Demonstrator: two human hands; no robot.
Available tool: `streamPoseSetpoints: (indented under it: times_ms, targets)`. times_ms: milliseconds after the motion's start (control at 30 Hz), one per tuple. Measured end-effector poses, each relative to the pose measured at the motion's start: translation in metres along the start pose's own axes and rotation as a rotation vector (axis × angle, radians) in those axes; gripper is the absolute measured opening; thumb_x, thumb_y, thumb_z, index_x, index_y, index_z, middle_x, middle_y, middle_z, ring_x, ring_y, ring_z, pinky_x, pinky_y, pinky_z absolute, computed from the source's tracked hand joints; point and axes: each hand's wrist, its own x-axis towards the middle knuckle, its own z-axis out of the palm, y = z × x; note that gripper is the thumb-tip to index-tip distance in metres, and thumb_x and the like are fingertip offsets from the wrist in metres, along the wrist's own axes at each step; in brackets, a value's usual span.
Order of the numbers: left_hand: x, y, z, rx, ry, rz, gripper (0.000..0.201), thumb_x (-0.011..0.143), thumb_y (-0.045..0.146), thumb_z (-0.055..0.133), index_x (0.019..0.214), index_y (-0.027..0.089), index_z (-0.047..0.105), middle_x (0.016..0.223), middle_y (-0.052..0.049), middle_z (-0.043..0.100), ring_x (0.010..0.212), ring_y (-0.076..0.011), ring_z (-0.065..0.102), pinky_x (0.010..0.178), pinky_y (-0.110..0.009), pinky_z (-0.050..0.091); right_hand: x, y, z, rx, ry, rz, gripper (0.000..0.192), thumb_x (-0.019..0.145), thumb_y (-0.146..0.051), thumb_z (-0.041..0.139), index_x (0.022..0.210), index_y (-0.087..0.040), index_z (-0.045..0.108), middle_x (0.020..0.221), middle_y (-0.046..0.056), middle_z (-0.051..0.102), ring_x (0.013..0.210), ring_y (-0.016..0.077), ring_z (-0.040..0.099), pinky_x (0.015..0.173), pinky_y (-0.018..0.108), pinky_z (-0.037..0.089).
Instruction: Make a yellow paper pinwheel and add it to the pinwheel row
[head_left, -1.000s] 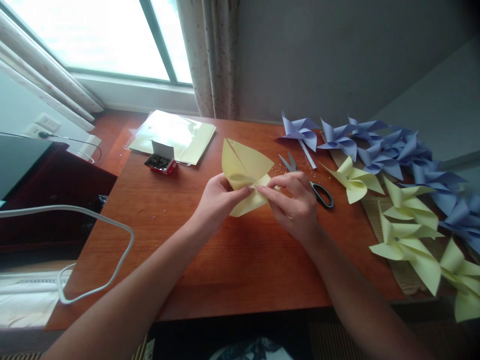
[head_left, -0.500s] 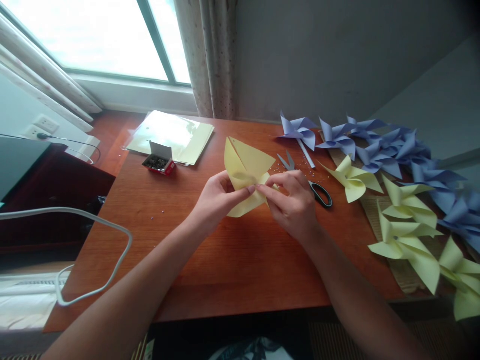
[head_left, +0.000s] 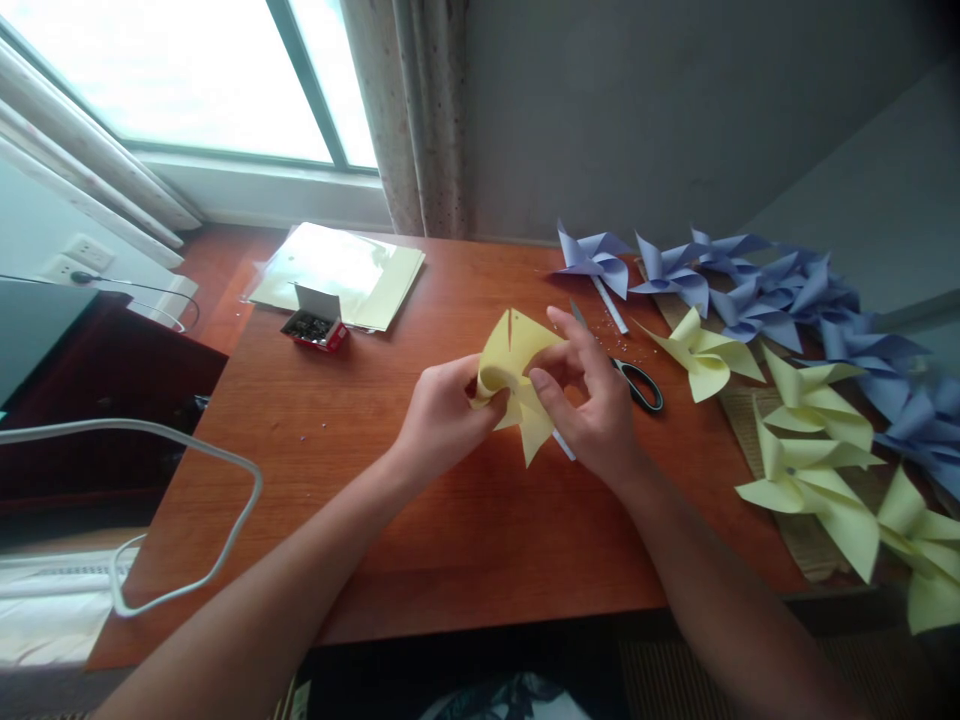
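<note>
Pale yellow paper, half folded into a pinwheel (head_left: 517, 385), sat between both hands just above the middle of the wooden table (head_left: 450, 530). The left hand (head_left: 439, 420) was closed around its left side, thumb and fingers pinching a curled flap. The right hand (head_left: 596, 410) gripped the right side, thumb pressed at the paper's centre while the other fingers were spread loosely upward; a thin white stick (head_left: 562, 447) showed just under this hand, though how it was held could not be told.

Black-handled scissors (head_left: 634, 382) lay just behind the right hand, partly hidden by it. Farther right, finished yellow pinwheels (head_left: 814, 440) lay in a row toward the table's near edge, and blue pinwheels (head_left: 750, 285) ran along the wall behind them. At the far left of the table lay a stack of yellow sheets (head_left: 341, 272) in a shiny sleeve, with a small open box of pins (head_left: 315, 325) touching its front edge. A white cable (head_left: 187, 470) looped beside the table's left edge.
</note>
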Motion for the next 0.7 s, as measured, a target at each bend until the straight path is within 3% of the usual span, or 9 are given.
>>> streamPoseSetpoints:
  times_ms: [67,200,267,533,700]
  targets:
    - [-0.0018,0.0031,0.0011,0.129,-0.023,0.054,0.011,0.079,0.02,0.061,0.069,0.015,0.062,0.064,0.002,0.06,0.061,-0.0112,0.051,0.058,-0.021,0.039,-0.0001,0.0001,-0.0006,0.072,0.006,0.064,0.052,0.095,-0.027,0.061,0.145,-0.031,0.048,0.092,0.0,0.069,0.073,0.0162,0.063,0.066,0.031,0.053]
    - [-0.0014,0.0024,0.0002,0.168,-0.013,0.058,0.008,0.078,0.018,0.059,0.072,0.015,0.064,0.066,0.002,0.06,0.062,-0.0117,0.052,0.059,-0.021,0.039,0.0028,-0.0026,-0.003,0.096,0.033,0.07,0.019,0.097,-0.031,0.058,0.109,-0.026,0.072,0.098,0.003,0.072,0.088,0.0188,0.067,0.072,0.031,0.054]
    - [0.0,-0.0004,-0.0011,0.099,0.0,0.023,0.008,0.078,0.02,0.06,0.074,0.015,0.065,0.068,0.001,0.061,0.064,-0.0127,0.053,0.06,-0.021,0.04,0.0041,-0.0042,-0.0037,0.103,0.048,0.069,0.017,0.097,-0.03,0.059,0.098,-0.024,0.074,0.098,0.003,0.073,0.09,0.0189,0.067,0.073,0.031,0.053]
    - [0.002,-0.0035,-0.0013,-0.245,0.015,-0.138,0.01,0.071,0.023,0.07,0.069,0.016,0.064,0.069,0.0,0.062,0.065,-0.0143,0.053,0.058,-0.022,0.043,0.002,-0.0005,0.0003,0.07,0.045,0.141,0.005,0.085,-0.027,0.073,0.087,-0.022,0.074,0.08,0.0,0.072,0.064,0.0143,0.061,0.056,0.028,0.048]
    - [0.0016,-0.002,0.0002,-0.413,0.005,-0.219,0.013,0.07,0.024,0.075,0.074,0.015,0.067,0.071,0.0,0.066,0.065,-0.0151,0.059,0.06,-0.024,0.048,0.0024,0.0012,0.0028,0.015,0.042,0.099,0.001,0.084,-0.021,0.072,0.083,-0.022,0.072,0.074,-0.001,0.068,0.059,0.0117,0.056,0.052,0.026,0.041]
